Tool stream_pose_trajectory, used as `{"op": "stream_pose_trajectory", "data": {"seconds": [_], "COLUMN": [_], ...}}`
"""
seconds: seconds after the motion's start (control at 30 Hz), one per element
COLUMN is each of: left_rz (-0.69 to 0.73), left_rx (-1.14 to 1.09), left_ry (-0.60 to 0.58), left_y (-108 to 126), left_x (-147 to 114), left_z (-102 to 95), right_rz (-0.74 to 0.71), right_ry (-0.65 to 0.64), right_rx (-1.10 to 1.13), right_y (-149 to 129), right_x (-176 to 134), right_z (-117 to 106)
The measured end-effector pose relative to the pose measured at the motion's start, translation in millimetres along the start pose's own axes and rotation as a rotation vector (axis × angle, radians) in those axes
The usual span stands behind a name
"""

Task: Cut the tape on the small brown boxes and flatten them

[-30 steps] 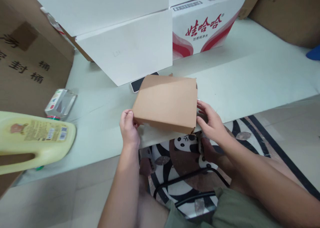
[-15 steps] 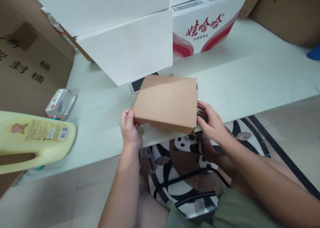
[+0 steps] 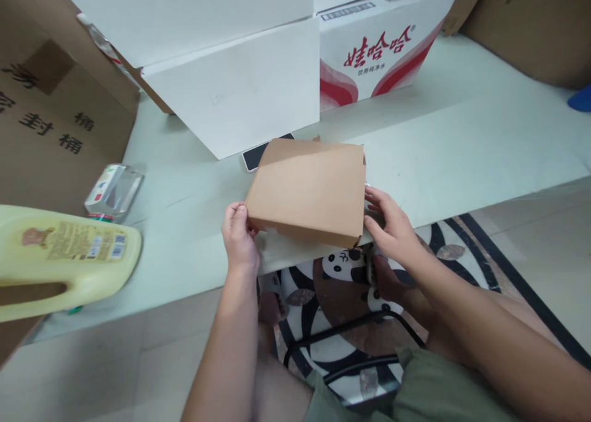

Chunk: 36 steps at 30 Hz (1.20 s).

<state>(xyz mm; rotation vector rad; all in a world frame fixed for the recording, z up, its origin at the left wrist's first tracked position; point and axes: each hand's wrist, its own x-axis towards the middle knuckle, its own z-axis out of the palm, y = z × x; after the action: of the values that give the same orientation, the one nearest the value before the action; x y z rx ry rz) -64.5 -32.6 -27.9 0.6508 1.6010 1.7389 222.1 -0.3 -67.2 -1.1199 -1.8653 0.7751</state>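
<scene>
A plain brown cardboard box (image 3: 307,185) with a closed top lies at the table's front edge, its near right corner sticking out over the floor. My left hand (image 3: 240,234) is closed on the near left corner, thumb on the side and fingers curled beneath. Against the right side rests my right hand (image 3: 390,222), thumb and fingers bent around the side edge; some fingertips are hidden behind the box. A phone (image 3: 255,158) with a dark screen lies partly covered behind the box's far left corner.
White cartons (image 3: 240,89) stand behind, beside a red-and-white water carton (image 3: 369,58). At left are a large yellow jug (image 3: 69,259), a clear bottle (image 3: 115,191) on its side and a big brown carton (image 3: 55,120). Below the table edge lies a panda-patterned mat (image 3: 318,299).
</scene>
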Motion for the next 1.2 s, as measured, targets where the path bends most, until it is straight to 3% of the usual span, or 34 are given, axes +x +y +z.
{"op": "stream_pose_trajectory", "data": {"seconds": [1.2], "left_rz": [-0.005], "left_rx": [-0.026], "left_ry": [0.009], "left_y": [-1.2], "left_x": [0.5], "left_z": [-0.3], "right_rz": [-0.012], "right_ry": [0.002], "right_rx": [-0.009], "right_y": [1.6], "right_x": [-0.3], "right_z": [0.3]}}
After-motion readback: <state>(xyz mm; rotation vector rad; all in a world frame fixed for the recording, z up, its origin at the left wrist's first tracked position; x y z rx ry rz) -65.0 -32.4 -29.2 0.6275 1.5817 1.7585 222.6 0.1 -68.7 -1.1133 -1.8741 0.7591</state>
